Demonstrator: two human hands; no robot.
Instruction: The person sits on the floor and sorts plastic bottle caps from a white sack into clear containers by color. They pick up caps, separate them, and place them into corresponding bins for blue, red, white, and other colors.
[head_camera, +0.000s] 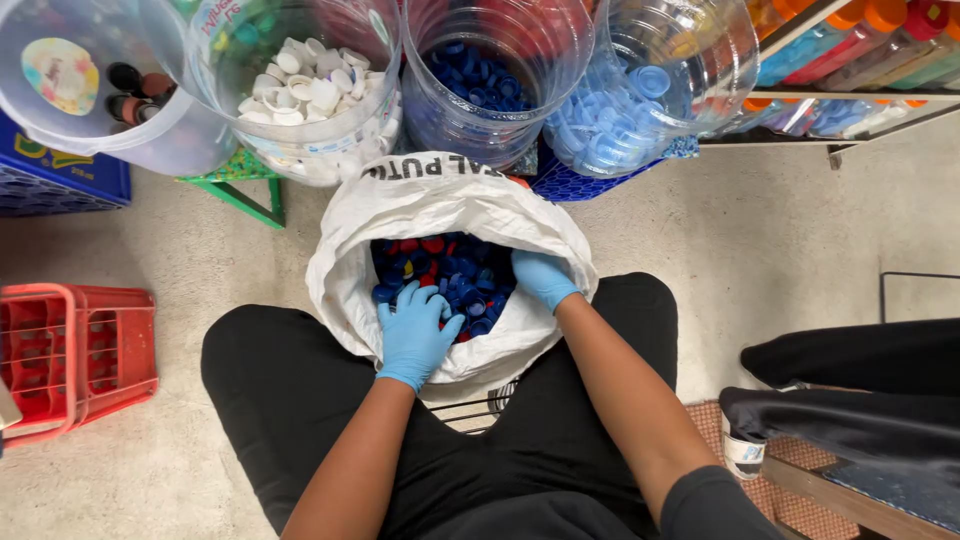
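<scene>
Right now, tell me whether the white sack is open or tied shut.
Open. The white sack has its mouth rolled back, blue and red caps showing, and both gloved hands inside.

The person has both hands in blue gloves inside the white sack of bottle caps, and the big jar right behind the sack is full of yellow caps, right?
Not quite. The head view shows the jar right behind the white sack holding dark blue caps, not yellow. The rest is right: the left hand and right hand wear blue gloves and are in the sack of bottle caps.
</scene>
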